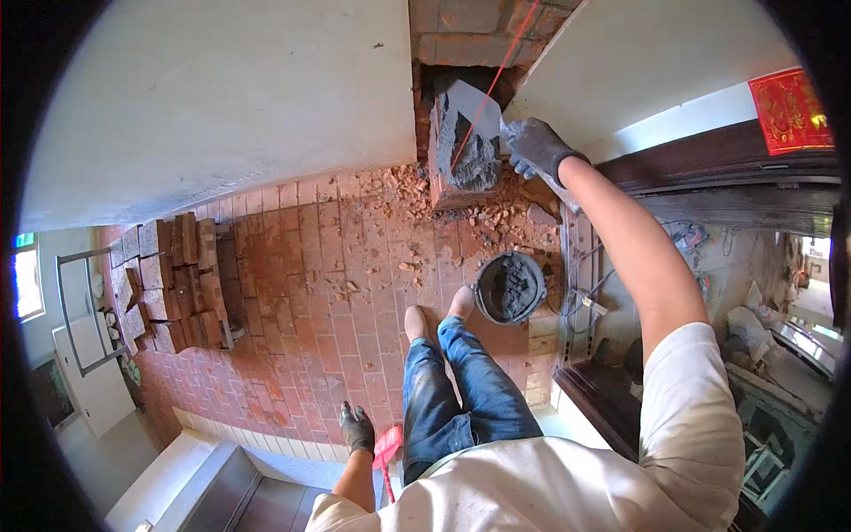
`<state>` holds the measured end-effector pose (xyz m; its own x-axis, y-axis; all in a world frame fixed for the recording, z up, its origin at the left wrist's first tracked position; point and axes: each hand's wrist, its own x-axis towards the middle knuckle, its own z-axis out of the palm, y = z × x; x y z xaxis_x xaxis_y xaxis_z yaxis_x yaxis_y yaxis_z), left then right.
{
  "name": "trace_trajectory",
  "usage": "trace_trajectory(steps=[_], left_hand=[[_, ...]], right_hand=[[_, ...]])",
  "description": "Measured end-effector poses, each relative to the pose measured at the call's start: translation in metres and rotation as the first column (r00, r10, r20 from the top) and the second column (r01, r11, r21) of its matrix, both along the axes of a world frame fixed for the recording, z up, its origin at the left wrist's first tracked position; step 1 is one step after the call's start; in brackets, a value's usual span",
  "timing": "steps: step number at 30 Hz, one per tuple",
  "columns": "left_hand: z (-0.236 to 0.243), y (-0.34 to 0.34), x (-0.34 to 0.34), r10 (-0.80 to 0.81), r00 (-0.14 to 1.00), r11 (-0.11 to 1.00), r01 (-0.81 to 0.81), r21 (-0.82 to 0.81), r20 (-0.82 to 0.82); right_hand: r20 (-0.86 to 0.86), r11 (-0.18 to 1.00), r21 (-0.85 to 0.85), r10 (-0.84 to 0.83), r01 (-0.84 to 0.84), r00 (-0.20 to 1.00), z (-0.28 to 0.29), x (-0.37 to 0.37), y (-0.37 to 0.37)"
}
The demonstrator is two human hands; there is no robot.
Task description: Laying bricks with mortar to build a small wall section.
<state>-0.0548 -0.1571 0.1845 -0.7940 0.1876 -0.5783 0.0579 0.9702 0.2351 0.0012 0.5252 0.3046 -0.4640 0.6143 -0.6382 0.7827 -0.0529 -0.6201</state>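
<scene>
My right hand point(539, 149), in a dark grey glove, is closed round the handle of a trowel point(472, 105). The trowel's flat metal blade lies over the far part of a short brick pier point(446, 197), at the wall opening. Dark grey mortar point(479, 168) covers the pier's top in a rough layer. A thin red string point(508, 55) crosses above the blade and the mortar. My left hand point(357, 429), also gloved, hangs low at my left side with its fingers apart and holds nothing. A black bucket point(479, 300) with grey mortar in it stands by my feet.
Stacked bricks point(173, 284) stand on the tiled floor at left. Broken brick rubble point(408, 208) lies round the pier's base. A red broom point(386, 448) is near my left hand. Dark wooden framing point(727, 191) runs along the right, and a pale wall point(239, 97) rises at left.
</scene>
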Motion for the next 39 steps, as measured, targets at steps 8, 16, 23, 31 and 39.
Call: trace_trajectory(steps=[8,16,23,31,39], left_hand=[[-0.004,0.0,0.004,0.035,0.999,0.999,-0.034,0.022,-0.021],[0.004,-0.007,0.006,0.081,0.997,0.995,-0.081,0.053,-0.004],[0.0,0.003,0.0,0.024,0.999,0.998,-0.023,0.057,-0.027],[-0.011,0.002,-0.003,0.001,0.999,0.999,0.001,0.054,-0.034],[-0.011,0.016,-0.012,-0.09,0.993,0.993,0.095,0.075,-0.071]], right_hand=[[-0.026,0.985,-0.016,-0.17,0.17,0.985,-0.022,-0.006,-0.005],[0.299,0.559,0.751,0.188,-0.352,0.936,-0.032,0.013,-0.013],[0.346,0.545,0.721,0.249,-0.427,0.904,-0.004,0.042,-0.022],[0.431,0.525,0.656,0.329,-0.542,0.84,0.01,0.094,-0.04],[0.41,0.572,0.574,0.418,-0.586,0.81,0.009,0.113,-0.083]])
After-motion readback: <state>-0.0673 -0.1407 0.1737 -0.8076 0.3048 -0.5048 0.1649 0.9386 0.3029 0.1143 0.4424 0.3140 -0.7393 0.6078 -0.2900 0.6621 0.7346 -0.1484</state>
